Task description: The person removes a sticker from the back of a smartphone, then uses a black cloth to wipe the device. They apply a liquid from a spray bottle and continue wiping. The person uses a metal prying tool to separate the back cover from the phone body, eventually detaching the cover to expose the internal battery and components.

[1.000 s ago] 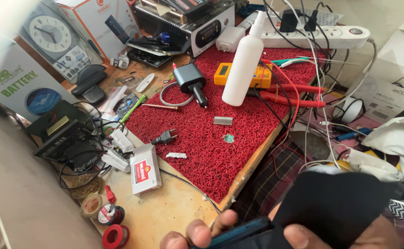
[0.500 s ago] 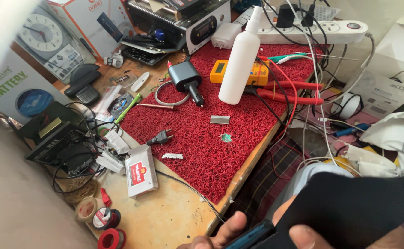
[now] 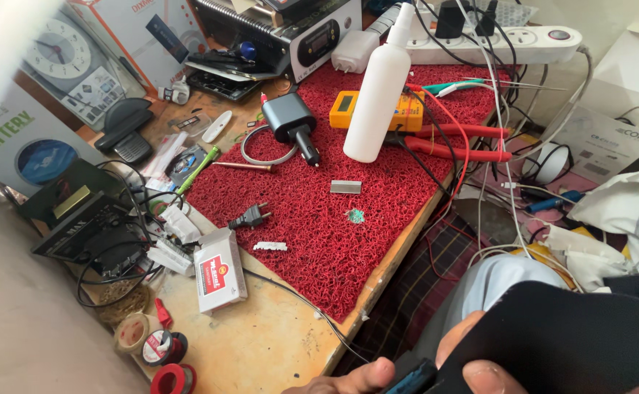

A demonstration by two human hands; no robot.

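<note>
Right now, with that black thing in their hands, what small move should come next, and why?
Probably lift both hands up into view. The black cloth-like piece and the dark slim object pinched at the fingertips sit cut off at the bottom edge, off the red mat, so little of the grip shows.

this is a small electronics repair workshop, likely set up in a home corner; a wooden tabletop (image 3: 276,343) carries a red looped work mat (image 3: 334,219) with a yellow multimeter (image 3: 349,111), red-handled pliers (image 3: 454,142), a tiny green circuit board (image 3: 354,216) and a white spray bottle (image 3: 378,91); a bench machine with a digital display (image 3: 297,36) stands at the back beside a crowded white power strip (image 3: 509,40); rolls of tape and solder wire (image 3: 163,346) sit at the near edge; loose cables, chargers and small boxes crowd every side; a wall clock (image 3: 60,51) leans at the left
</note>
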